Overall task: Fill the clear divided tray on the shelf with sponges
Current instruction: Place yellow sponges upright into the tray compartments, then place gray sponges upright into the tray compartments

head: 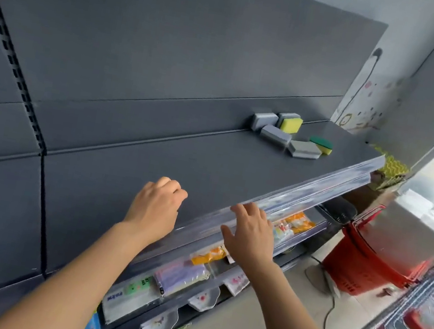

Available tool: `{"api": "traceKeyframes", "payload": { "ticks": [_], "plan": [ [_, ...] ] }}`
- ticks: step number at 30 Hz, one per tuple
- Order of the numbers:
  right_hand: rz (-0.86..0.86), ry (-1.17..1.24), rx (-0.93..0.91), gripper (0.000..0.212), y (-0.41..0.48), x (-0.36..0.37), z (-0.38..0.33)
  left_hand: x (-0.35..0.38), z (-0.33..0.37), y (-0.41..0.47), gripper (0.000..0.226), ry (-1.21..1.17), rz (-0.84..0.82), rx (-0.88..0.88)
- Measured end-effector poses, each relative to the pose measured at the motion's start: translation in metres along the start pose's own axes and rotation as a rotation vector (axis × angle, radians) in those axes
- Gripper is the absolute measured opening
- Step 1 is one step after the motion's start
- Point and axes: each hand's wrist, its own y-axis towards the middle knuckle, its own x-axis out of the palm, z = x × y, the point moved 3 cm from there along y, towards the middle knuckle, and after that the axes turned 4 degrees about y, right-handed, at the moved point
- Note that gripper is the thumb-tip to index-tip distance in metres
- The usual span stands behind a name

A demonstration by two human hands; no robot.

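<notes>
Pre-grasp, at shelf (152, 164) front edge: left hand (156, 206) fingers curled, right hand (251, 235) fingers spread, both empty. Next, probably: reach the back-right sponges (290, 135).

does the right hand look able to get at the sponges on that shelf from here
Probably yes. The right hand rests at the front of the shelf, and nothing stands between it and the sponges; they lie farther back and right, so expect a stretch.

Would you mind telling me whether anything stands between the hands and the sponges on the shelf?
Nothing visible does. Bare shelf lies between the left hand, the right hand at the clear front strip, and the sponges grouped at the back right.
</notes>
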Motion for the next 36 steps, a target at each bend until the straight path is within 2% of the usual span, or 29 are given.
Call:
{"api": "traceKeyframes", "payload": {
  "ticks": [8, 22, 31, 36],
  "plan": [
    [0.031, -0.022, 0.093, 0.048, 0.091, -0.013, 0.072, 0.034, 0.034, 0.124, 0.029, -0.071, 0.028, 0.078],
    [0.016, -0.026, 0.182, 0.050, 0.229, -0.020, 0.191, 0.085, 0.100, 0.304, 0.029, -0.060, -0.070, 0.162],
    [-0.081, -0.046, 0.043, 0.059, 0.322, -0.022, 0.268, 0.129, 0.145, 0.416, 0.042, -0.011, -0.187, 0.100],
    [-0.235, -0.010, -0.051, 0.078, 0.357, -0.010, 0.293, 0.157, 0.153, 0.453, 0.065, -0.062, -0.363, 0.012]
  ]
}}
